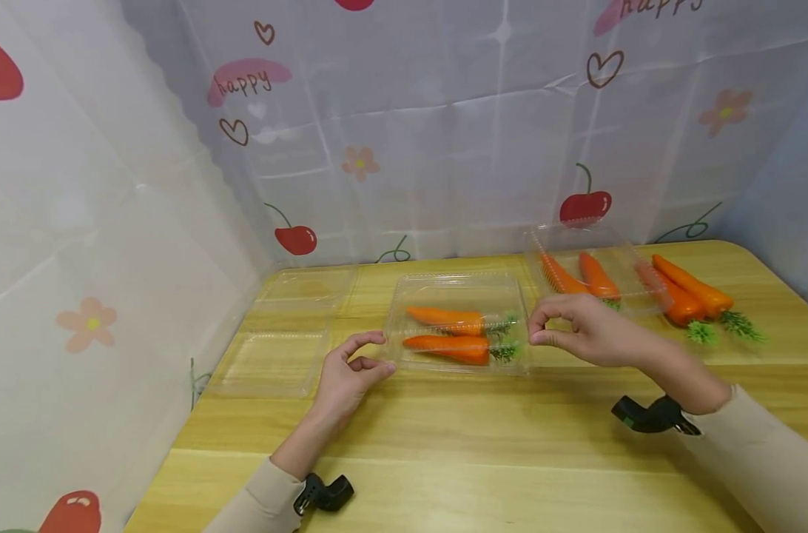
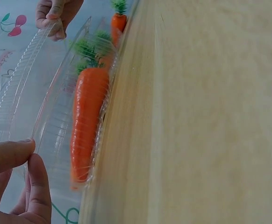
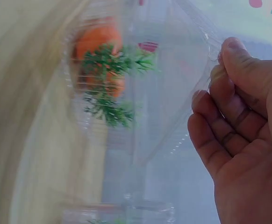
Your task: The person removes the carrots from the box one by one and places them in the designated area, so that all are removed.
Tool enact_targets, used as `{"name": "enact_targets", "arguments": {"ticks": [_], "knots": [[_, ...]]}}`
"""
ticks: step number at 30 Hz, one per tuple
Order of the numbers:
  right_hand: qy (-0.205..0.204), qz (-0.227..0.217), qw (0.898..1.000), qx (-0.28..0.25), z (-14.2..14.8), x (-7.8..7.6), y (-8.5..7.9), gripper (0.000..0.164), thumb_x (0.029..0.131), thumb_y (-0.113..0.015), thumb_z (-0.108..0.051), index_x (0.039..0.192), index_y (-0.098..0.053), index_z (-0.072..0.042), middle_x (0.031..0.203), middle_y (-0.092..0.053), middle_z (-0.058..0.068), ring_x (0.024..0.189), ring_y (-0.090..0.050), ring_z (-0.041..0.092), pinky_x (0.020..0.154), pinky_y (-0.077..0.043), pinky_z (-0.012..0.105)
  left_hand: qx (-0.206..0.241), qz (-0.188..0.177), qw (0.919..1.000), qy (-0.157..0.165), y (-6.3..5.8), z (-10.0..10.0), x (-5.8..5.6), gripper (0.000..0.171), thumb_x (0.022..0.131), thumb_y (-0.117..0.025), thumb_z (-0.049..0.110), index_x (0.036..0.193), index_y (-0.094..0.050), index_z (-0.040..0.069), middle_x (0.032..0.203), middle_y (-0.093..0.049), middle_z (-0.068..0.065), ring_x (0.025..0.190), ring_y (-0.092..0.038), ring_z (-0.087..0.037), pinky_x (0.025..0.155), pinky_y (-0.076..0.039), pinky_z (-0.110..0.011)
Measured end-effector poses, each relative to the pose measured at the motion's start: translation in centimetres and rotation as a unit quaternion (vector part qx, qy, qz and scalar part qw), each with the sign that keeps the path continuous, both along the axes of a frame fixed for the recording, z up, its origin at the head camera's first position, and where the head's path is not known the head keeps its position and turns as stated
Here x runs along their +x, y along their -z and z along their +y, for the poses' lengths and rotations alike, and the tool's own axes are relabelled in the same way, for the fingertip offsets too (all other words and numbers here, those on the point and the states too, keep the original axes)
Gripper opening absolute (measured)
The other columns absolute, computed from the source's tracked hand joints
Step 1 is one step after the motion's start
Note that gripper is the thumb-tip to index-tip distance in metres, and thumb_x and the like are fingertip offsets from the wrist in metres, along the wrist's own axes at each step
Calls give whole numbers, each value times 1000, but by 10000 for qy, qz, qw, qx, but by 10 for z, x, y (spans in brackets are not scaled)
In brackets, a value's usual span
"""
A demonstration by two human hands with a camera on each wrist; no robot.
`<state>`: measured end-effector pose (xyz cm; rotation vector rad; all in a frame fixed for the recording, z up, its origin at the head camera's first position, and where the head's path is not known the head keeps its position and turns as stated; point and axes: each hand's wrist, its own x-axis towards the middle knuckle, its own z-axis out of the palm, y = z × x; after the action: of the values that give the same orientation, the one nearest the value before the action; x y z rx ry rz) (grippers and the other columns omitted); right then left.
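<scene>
A clear plastic clamshell box sits mid-table with two carrots inside, one farther carrot and one nearer carrot. Both carrots have green tops pointing right. The box's lid stands partly raised over the base. My left hand pinches the lid's left edge between thumb and fingers. At the opposite side, my right hand pinches the lid's right edge, as the right wrist view also shows. The leafy tops look blurred through the plastic there.
To the left lies an open clear box with its lid folded back. Behind my right hand stands another clear box with carrots. Loose carrots lie at the right. A printed cloth hangs behind the wooden table.
</scene>
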<state>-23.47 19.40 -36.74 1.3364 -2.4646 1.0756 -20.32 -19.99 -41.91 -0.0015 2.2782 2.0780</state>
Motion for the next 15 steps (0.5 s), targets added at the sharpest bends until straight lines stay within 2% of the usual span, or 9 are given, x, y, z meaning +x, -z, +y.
{"name": "enact_targets", "arguments": {"ticks": [3,7,11,15], "knots": [[48,-36,10000,48,1,-2,-7,9,93,-74,-12,92,-69,-20,89,-65,-13,77,-56,3,67,-51,21,-55,19,10000,-20,1,0,0,45,83,-81,-5,123,-66,9,137,-61,-8,84,-71,-16,73,-60,-26],[91,-119,9999,68,3,-5,-12,18,92,-74,-7,94,-68,-23,88,-64,-14,76,-55,3,67,-51,21,-35,39,10000,-34,3,0,-1,39,83,-81,-6,117,-65,1,147,-58,-6,83,-70,-14,73,-60,-24],[23,-81,9999,-69,4,-8,-15,12,94,-71,-8,96,-67,-19,90,-63,-15,78,-55,5,69,-49,20,12,25,10000,22,4,0,-2,36,84,-81,-5,117,-67,-3,148,-58,-7,84,-70,-14,74,-60,-24],[49,-42,9995,-321,4,-13,-18,15,95,-68,-2,97,-66,-17,90,-62,-13,79,-54,6,70,-48,21,-15,20,10000,79,3,-1,-2,38,85,-80,-3,121,-70,-1,148,-58,-7,85,-70,-14,75,-60,-25]]}}
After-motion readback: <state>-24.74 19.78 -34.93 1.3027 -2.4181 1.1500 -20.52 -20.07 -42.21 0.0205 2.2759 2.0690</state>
